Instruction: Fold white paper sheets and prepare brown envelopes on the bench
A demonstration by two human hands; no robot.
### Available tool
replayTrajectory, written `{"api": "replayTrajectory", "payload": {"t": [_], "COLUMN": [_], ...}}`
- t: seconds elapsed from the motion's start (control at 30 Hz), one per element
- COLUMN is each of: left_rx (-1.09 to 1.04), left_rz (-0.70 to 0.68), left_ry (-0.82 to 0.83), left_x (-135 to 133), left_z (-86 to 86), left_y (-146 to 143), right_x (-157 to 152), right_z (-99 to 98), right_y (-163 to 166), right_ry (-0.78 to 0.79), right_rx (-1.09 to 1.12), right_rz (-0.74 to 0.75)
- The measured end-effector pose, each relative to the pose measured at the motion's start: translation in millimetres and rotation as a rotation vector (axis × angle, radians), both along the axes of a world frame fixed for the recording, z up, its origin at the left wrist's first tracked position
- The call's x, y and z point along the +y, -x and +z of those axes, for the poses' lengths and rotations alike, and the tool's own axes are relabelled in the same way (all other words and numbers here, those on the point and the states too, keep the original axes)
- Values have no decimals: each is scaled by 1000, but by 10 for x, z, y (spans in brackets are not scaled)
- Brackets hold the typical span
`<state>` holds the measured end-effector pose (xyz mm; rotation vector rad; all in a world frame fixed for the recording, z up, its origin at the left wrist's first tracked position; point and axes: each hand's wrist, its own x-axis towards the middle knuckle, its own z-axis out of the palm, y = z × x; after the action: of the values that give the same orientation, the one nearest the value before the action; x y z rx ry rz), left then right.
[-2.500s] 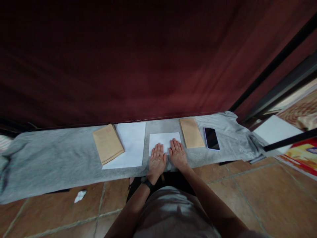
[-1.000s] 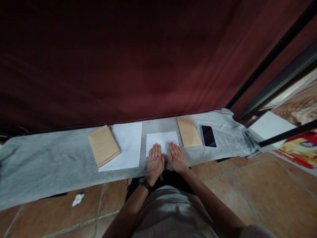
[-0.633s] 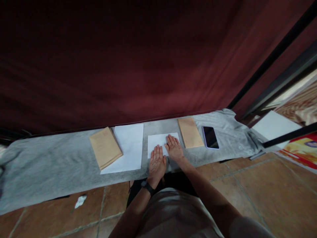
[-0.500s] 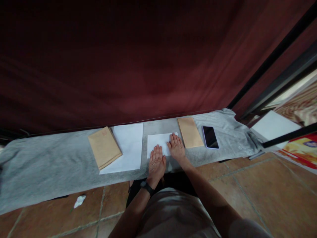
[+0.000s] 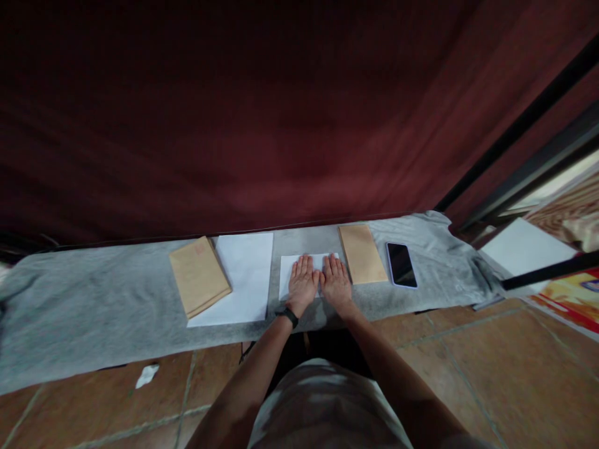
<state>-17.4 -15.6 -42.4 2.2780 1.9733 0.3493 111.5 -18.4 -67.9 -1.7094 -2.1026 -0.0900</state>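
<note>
A small white sheet of paper [image 5: 285,280], perhaps folded, lies on the grey cloth in front of me. My left hand [image 5: 303,284] rests flat on its middle, fingers stretched out, a dark watch on the wrist. Beside it, my right hand [image 5: 336,282] lies flat on the sheet's right end, its thumb close to the left thumb. Just right of that hand is a brown envelope [image 5: 364,254]. To the left, larger white sheets [image 5: 248,274] lie partly under a stack of brown envelopes [image 5: 199,274]. My palms hide much of the small sheet.
The grey cloth [image 5: 93,305] covers a long narrow bench against a dark red curtain [image 5: 281,125]. A phone [image 5: 401,265] lies at the right. A black bar [image 5: 552,270] and a white board [image 5: 526,246] stand farther right. A crumpled white scrap [image 5: 147,375] is on the tiled floor.
My left hand has moved forward and right over the small sheet, coming next to my right hand. The right hand stays at about the same place, flat on the paper.
</note>
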Motion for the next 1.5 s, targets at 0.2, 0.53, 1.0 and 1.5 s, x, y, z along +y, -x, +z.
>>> {"api": "replayTrajectory", "payload": {"t": [0.2,0.53,1.0,1.5], "left_rx": [27,14,60,33], "left_rz": [113,250,53,56], "left_ry": [-64,-146,-139,-102], "left_x": [18,-161,-687,-697], "left_z": [-80,-36,-140,-131], "left_y": [235,296,246,244], "right_x": [1,7,-15,-816], "right_z": [7,-11,1,0], "right_y": [-2,-1,45,-269], "right_ry": [0,-21,-19,-9], "right_rx": [8,44,39,-37], "right_rz": [-4,2,9,153]}}
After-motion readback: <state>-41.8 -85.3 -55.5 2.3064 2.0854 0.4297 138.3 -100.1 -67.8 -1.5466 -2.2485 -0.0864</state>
